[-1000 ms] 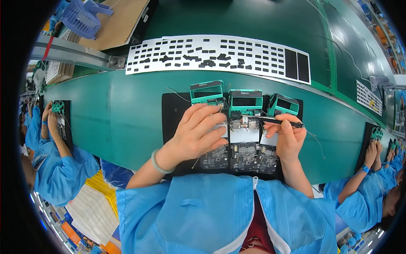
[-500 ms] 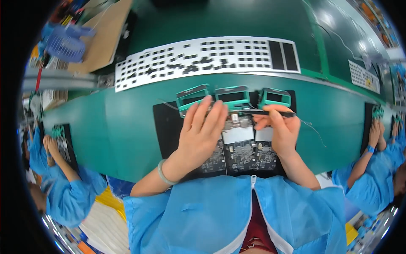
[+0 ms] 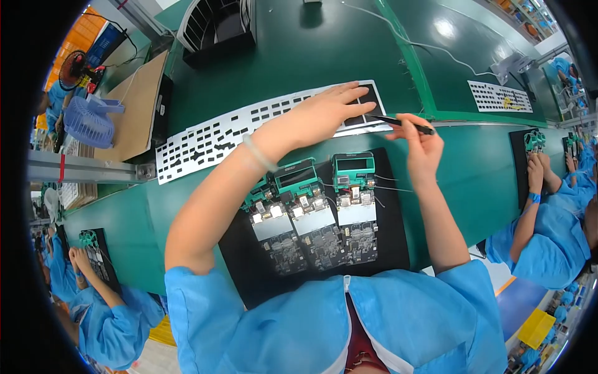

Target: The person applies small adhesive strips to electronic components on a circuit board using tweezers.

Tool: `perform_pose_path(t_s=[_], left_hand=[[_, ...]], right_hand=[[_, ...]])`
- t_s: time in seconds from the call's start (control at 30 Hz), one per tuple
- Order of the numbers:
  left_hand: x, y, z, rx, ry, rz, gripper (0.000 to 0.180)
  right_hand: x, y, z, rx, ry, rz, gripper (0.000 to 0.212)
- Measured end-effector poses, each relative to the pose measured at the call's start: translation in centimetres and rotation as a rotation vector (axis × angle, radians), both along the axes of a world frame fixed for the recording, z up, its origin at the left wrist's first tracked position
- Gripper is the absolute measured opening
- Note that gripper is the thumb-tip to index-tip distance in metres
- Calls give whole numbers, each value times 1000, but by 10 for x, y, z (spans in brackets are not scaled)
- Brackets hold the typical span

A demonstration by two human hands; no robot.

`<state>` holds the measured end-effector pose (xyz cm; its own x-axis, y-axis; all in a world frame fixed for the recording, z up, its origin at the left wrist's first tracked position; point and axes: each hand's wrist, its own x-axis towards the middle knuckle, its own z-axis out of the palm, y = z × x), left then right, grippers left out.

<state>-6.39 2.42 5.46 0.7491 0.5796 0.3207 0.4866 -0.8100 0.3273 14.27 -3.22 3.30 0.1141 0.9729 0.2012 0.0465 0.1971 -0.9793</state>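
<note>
My left hand [image 3: 321,117] lies with fingers spread on the right end of a white sheet [image 3: 205,134] covered in small black pads, beside its long black strips. In my right hand [image 3: 420,149] is a pair of black tweezers [image 3: 387,119], pinched, its tip at the sheet's right end close to my left fingers. Whether the tip grips anything is too small to tell. Below my hands, three circuit boards [image 3: 361,240] with white blocks and green frames [image 3: 354,163] rest on a black mat [image 3: 393,218]. My left forearm partly hides the leftmost frame.
A black slotted holder [image 3: 221,28] stands at the back. To the left are a cardboard panel [image 3: 128,118] and a purple fan [image 3: 90,121]. Another pad sheet [image 3: 498,96] lies at far right. Co-workers in blue sit on both sides, with boards on mats.
Both hands have moved from the circuit boards up to the white sheet, the tweezers still in my right hand. The view has shifted, showing the boards more fully.
</note>
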Motion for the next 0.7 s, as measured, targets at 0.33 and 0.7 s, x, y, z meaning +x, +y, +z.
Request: perform_pose_path(t_s=[0.33, 0.7], left_hand=[[10, 18, -26, -86, 70, 23, 55], [-51, 10, 24, -755, -494, 228, 34]], right_hand=[[-1, 5, 3, 55, -223, -34, 20], [-62, -56, 36, -203, 425, 351, 23]])
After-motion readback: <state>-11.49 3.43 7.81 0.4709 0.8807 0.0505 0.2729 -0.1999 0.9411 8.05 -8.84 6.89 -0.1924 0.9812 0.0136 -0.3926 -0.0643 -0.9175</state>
